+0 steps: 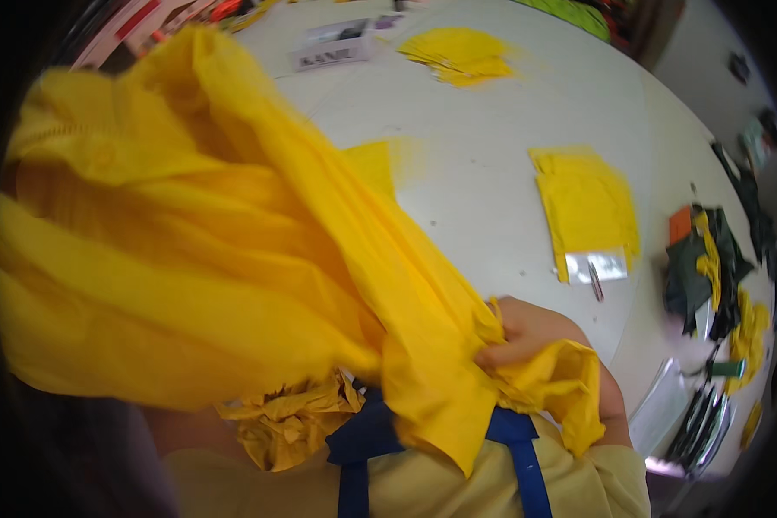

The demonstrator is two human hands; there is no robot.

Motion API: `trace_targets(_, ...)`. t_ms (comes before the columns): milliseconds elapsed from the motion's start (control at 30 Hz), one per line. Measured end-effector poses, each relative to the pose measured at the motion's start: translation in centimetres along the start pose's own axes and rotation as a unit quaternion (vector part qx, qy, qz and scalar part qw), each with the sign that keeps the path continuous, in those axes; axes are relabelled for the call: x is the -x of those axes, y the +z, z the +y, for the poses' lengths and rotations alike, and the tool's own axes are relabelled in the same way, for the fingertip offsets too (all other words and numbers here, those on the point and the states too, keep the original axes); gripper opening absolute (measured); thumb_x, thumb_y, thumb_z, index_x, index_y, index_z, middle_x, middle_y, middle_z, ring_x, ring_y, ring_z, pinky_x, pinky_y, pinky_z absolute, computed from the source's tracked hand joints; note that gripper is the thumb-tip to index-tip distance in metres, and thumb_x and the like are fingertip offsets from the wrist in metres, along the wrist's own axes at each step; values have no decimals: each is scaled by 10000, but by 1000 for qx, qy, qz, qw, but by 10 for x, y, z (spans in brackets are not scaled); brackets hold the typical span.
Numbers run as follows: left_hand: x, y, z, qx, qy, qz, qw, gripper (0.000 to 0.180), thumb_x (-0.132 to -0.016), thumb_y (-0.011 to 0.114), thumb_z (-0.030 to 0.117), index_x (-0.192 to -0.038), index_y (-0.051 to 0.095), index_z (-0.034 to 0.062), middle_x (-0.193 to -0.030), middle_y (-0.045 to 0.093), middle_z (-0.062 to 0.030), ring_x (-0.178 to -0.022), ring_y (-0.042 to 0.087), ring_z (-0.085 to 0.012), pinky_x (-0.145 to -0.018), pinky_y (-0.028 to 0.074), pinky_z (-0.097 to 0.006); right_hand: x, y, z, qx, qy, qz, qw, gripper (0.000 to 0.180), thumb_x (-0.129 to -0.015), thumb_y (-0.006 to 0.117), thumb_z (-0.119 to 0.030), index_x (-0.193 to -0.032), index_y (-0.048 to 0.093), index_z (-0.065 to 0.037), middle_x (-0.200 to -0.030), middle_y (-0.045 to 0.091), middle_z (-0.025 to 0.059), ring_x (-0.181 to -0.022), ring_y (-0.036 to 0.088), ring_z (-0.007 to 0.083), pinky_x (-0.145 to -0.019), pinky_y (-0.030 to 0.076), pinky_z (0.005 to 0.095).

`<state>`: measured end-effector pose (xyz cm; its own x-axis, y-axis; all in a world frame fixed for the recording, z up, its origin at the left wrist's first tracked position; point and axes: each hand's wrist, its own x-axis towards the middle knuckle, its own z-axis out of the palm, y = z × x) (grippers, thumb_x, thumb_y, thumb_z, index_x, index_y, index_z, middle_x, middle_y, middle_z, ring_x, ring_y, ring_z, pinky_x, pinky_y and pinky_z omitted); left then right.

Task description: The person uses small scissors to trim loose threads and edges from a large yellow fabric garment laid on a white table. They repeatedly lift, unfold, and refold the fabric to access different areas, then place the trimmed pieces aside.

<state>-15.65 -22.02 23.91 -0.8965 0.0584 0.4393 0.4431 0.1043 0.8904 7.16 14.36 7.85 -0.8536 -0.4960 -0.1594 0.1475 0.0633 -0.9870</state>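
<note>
A large yellow garment (233,250) fills the left and middle of the view, blurred by motion, with a stitched or zip-like line near its upper left. My right hand (531,332) is closed on its gathered lower right part, thumb and fingers pinching the cloth, and a loose fold hangs over the wrist. The cloth hides my left hand; only part of the left forearm (186,429) shows beneath it. Crumpled yellow fabric (293,423) hangs below the garment, in front of my body. Beyond the garment, the corner of a yellow piece (375,164) lies on the white table (466,198).
A stack of yellow pieces (587,207) with a clear plastic patch lies right of centre, a thin pen-like item (596,281) on it. Another yellow stack (457,56) and a white box (332,50) stand farther back. Dark green cloth (695,281) heaps at the right.
</note>
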Motion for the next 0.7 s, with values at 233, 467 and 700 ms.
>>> trace_targets(233,-150,283,3,47,143,-150,977,706,-819,585,462,-1346,375,42,-1363,429,-173,-1249,416,-314,-1000,358,-424,-19,-20,84,-176,-65,252,949,295,-821,562,-114,-1100,546,-19,-957,620,46,-849,564,142,-763,454,288)
trace_targets(467,-128,495,-84,65,80,-308,946,694,-819,599,446,-1335,387,34,-1352,441,-180,-1247,418,-313,-1000,360,-413,-75,-32,151,-207,-67,428,877,342,-920,482,-226,-1198,517,-31,-1095,603,80,-942,589,205,-837,465,310)
trace_targets(700,30,417,-336,-143,-16,-575,805,684,-800,667,297,-1354,359,39,-1414,336,-192,-1303,326,-303,-1058,284,-397,-29,-13,208,-518,-30,591,617,396,-951,443,-289,-1246,489,-30,-1154,586,100,-998,586,228,-870,464,318)
